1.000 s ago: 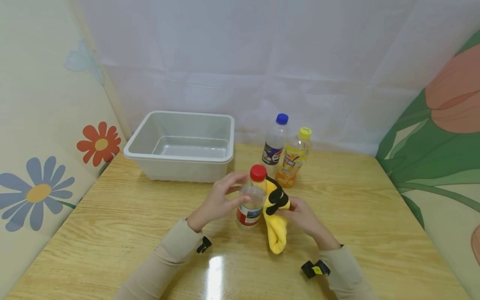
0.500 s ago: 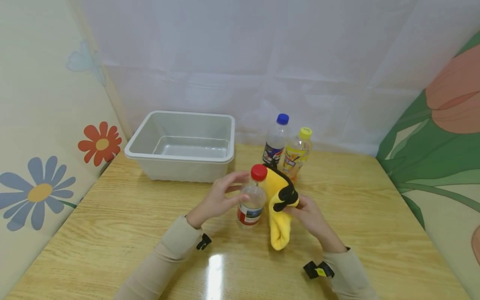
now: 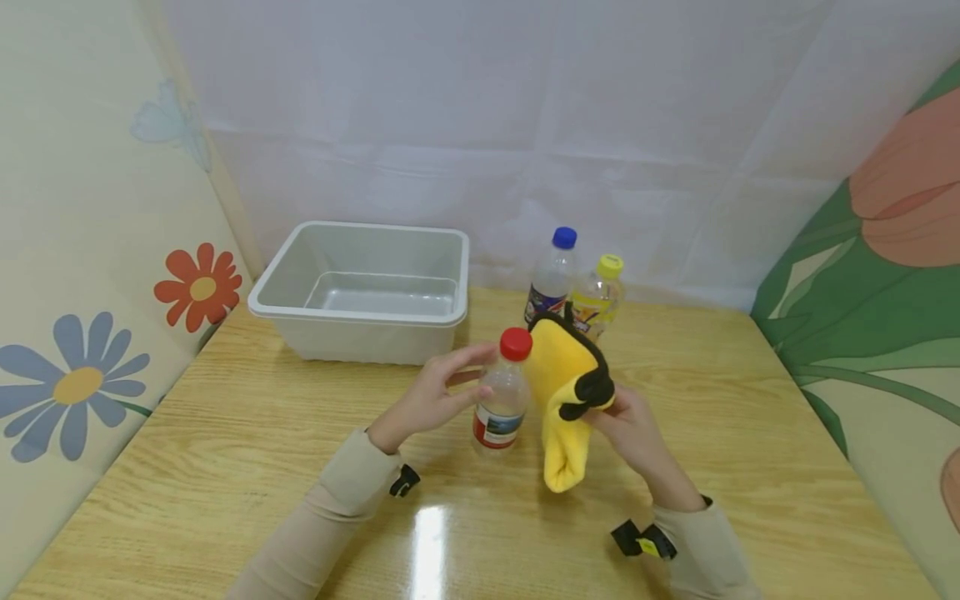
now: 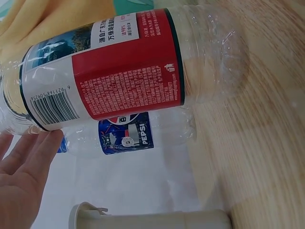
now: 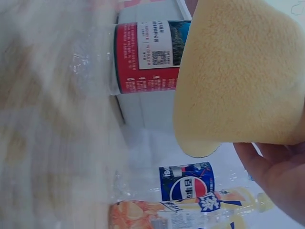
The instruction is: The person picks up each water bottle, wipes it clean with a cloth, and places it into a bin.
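A clear plastic bottle (image 3: 502, 408) with a red cap and a red-and-white label stands upright on the wooden table. My left hand (image 3: 435, 396) holds it near the shoulder, thumb in front and fingers behind; the left wrist view has the fingertips (image 4: 47, 140) right at the top of its label. From my right hand (image 3: 630, 425), which pinches it by one edge, hangs a yellow cloth (image 3: 566, 450) with black edging. In the right wrist view its fuzzy face (image 5: 238, 76) covers the upper part of the red-labelled bottle.
Behind the cloth stand a blue-capped Pepsi bottle (image 3: 553, 275) and a yellow-capped drink bottle (image 3: 600, 296), both partly hidden. A light grey plastic tub (image 3: 367, 337) sits at the back left. White fabric (image 3: 637, 142) backs the table.
My right hand has drawn the cloth to the right and a little up, away from the red-capped bottle. It now covers more of the back bottles. The left hand has barely shifted.
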A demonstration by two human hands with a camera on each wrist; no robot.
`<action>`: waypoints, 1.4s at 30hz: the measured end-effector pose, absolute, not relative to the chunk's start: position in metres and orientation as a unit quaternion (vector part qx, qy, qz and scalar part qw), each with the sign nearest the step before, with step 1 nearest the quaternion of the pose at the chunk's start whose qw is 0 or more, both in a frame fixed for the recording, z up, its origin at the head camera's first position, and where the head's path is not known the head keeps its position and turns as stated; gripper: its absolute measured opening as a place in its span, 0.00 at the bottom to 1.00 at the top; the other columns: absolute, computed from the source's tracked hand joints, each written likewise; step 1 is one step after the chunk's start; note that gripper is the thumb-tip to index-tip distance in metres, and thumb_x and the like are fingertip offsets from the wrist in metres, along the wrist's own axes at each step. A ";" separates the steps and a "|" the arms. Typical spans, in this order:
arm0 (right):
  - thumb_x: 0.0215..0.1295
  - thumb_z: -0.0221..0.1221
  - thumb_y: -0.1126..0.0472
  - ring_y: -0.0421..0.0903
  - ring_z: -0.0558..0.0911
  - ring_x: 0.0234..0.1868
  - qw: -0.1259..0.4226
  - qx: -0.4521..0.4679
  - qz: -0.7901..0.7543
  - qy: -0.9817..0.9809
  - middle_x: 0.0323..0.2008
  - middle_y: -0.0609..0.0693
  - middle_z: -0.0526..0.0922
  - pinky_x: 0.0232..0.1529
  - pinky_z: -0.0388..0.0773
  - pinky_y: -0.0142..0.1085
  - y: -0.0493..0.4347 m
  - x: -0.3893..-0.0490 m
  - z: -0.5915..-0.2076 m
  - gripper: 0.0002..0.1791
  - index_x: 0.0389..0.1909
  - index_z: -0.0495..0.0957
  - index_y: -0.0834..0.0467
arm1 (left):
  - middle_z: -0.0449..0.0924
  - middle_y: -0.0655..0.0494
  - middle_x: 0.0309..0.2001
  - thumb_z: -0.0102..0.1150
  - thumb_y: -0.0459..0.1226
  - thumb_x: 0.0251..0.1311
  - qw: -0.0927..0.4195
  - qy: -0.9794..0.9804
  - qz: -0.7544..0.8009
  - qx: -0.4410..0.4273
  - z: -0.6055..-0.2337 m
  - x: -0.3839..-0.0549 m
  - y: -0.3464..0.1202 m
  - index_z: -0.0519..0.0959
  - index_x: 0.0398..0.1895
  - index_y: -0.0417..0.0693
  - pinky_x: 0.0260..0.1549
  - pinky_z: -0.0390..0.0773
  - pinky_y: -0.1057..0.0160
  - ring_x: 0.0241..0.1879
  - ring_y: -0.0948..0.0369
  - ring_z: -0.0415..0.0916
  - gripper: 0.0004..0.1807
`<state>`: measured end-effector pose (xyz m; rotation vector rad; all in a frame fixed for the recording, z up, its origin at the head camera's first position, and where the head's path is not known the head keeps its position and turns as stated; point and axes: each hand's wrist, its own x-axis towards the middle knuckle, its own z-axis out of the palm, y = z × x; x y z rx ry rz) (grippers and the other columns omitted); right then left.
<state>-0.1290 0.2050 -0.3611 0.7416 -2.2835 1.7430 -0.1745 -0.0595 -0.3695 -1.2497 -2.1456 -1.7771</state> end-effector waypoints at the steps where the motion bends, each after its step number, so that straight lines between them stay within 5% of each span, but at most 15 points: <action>1: 0.53 0.54 0.80 0.34 0.78 0.35 0.097 0.251 0.584 -0.766 0.35 0.34 0.80 0.33 0.77 0.26 0.205 -0.129 -0.360 0.28 0.37 0.78 0.40 | 0.69 0.33 0.54 0.57 0.23 0.53 0.044 -0.701 -0.582 -0.410 -0.370 -0.175 -0.060 0.64 0.57 0.26 0.50 0.74 0.53 0.54 0.44 0.68 0.27; 9: 0.47 0.53 0.84 0.33 0.78 0.34 0.151 0.289 0.603 -0.728 0.32 0.36 0.81 0.32 0.77 0.23 0.201 -0.133 -0.350 0.31 0.34 0.80 0.42 | 0.69 0.33 0.54 0.57 0.23 0.53 0.048 -0.699 -0.578 -0.419 -0.371 -0.176 -0.060 0.63 0.57 0.26 0.49 0.74 0.50 0.54 0.44 0.69 0.27; 21: 0.42 0.50 0.87 0.33 0.78 0.32 0.149 0.328 0.621 -0.696 0.32 0.38 0.81 0.30 0.77 0.23 0.194 -0.136 -0.352 0.34 0.36 0.80 0.44 | 0.68 0.38 0.53 0.58 0.23 0.53 0.066 -0.707 -0.573 -0.409 -0.372 -0.173 -0.058 0.63 0.60 0.31 0.48 0.76 0.54 0.52 0.47 0.69 0.29; 31: 0.49 0.55 0.81 0.35 0.78 0.35 0.124 0.319 0.634 -0.693 0.34 0.39 0.82 0.33 0.78 0.24 0.193 -0.134 -0.352 0.27 0.37 0.81 0.45 | 0.66 0.39 0.57 0.55 0.24 0.56 0.133 -0.732 -0.511 -0.431 -0.370 -0.168 -0.057 0.63 0.60 0.32 0.44 0.78 0.61 0.53 0.49 0.68 0.27; 42: 0.42 0.52 0.87 0.34 0.77 0.36 0.138 0.318 0.609 -0.713 0.34 0.36 0.81 0.36 0.75 0.24 0.184 -0.135 -0.355 0.35 0.37 0.80 0.42 | 0.71 0.41 0.51 0.64 0.31 0.49 0.174 -0.750 -0.495 -0.402 -0.369 -0.160 -0.051 0.65 0.59 0.34 0.39 0.80 0.66 0.47 0.51 0.72 0.32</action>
